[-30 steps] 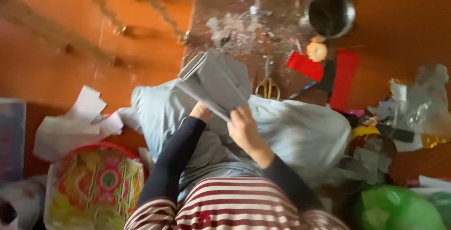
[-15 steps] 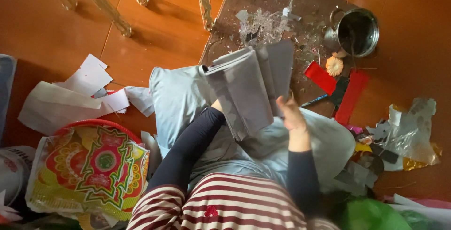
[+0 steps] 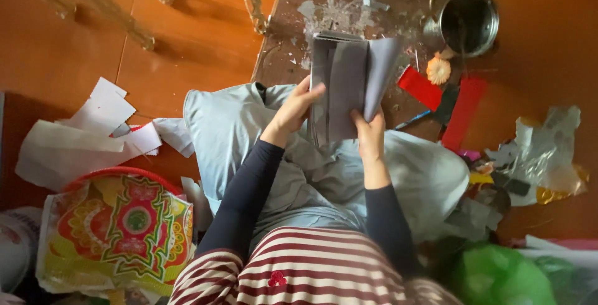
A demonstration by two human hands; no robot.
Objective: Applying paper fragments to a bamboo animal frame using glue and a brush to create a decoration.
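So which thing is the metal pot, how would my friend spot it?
Start at the dark, paint-spattered board on the orange floor. At its far right corner, beyond the grey folded booklet in the person's hands, sits the metal pot. It is the only round, shiny thing there, dark inside, above the flat red strips.

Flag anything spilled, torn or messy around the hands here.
Pale scraps and flecks litter the dark board beyond the grey booklet held by the left hand and right hand. Torn white paper lies loose left; crumpled wrappers pile right.
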